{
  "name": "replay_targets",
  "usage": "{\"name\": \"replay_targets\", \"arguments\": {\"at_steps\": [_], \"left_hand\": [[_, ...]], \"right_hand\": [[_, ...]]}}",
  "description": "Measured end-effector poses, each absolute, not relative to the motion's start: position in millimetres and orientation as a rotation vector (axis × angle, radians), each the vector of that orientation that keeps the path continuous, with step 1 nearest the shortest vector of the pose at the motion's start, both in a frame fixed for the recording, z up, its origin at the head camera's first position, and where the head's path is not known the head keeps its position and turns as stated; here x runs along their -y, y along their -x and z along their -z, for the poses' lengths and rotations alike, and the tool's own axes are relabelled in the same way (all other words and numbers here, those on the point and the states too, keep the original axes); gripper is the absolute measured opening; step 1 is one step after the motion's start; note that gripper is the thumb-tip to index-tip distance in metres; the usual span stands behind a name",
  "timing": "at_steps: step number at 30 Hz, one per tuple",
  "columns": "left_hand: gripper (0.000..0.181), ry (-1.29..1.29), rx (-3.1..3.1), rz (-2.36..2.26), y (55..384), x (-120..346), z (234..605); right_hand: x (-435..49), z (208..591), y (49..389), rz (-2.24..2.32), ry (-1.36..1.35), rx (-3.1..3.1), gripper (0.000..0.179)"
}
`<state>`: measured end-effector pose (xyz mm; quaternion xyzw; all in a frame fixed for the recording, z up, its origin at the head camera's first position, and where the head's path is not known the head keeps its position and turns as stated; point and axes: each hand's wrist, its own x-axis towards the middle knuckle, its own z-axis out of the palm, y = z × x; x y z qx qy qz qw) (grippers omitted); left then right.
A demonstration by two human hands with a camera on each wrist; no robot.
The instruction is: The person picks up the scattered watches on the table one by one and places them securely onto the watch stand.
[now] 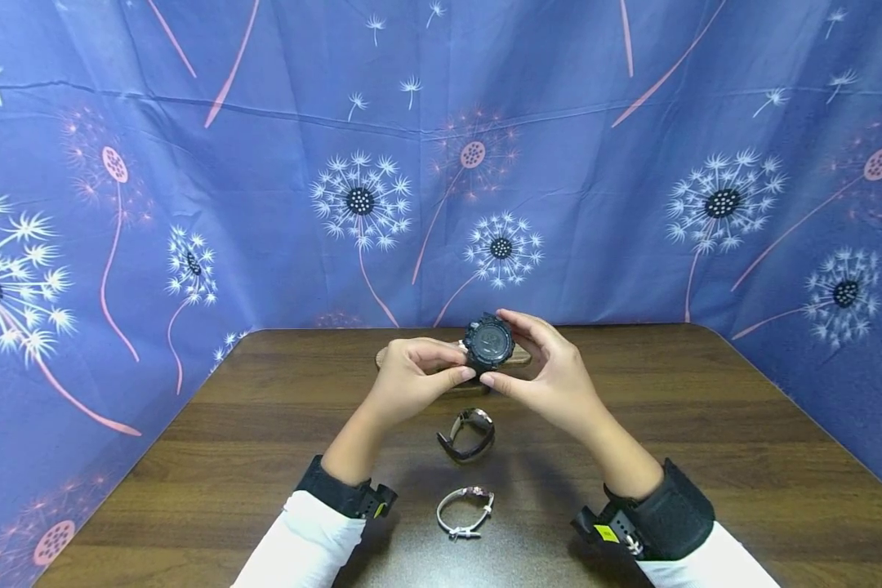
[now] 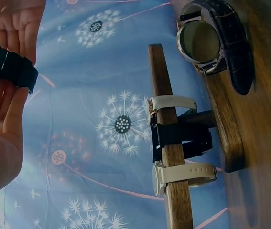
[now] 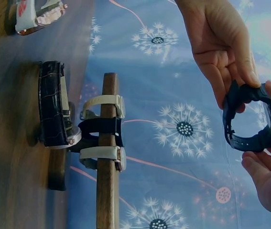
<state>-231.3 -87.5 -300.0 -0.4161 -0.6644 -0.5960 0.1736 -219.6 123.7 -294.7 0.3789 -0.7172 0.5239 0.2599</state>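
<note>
A chunky black digital watch (image 1: pixel 488 341) is held up between both hands, its round face toward the head camera. My left hand (image 1: pixel 412 377) pinches its left side between thumb and fingers. On the other side, my right hand (image 1: pixel 559 374) grips it with the thumb low and the index finger at the upper edge. The right wrist view shows the black strap (image 3: pixel 231 131) bent into a ring. Behind the hands stands a wooden watch stand (image 3: pixel 107 195), carrying a black-strapped watch (image 3: pixel 99 126) between two pale-strapped ones; the hands partly cover it in the head view.
On the brown wooden table (image 1: pixel 265 457), a watch with a dark leather strap (image 1: pixel 474 452) lies in front of the stand. Closer to me is a thin white-strapped watch (image 1: pixel 465 534). A blue dandelion-print cloth (image 1: pixel 588 204) hangs behind and beside the table.
</note>
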Motion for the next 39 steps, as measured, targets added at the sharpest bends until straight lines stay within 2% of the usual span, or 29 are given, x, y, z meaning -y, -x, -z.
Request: {"name": "replay_targets", "arguments": {"at_steps": [30,39], "left_hand": [[0.007,1.195,1.941,1.695,229.1,86.3,298.4],[0.009,1.268,2.134,1.579,229.2,107.3,286.6]], "right_hand": [[-123.8,293.6,220.0,-1.253,-1.097,1.829,0.074],[-135.8,286.8,219.8,-1.103,-1.168,2.054,0.086]]}}
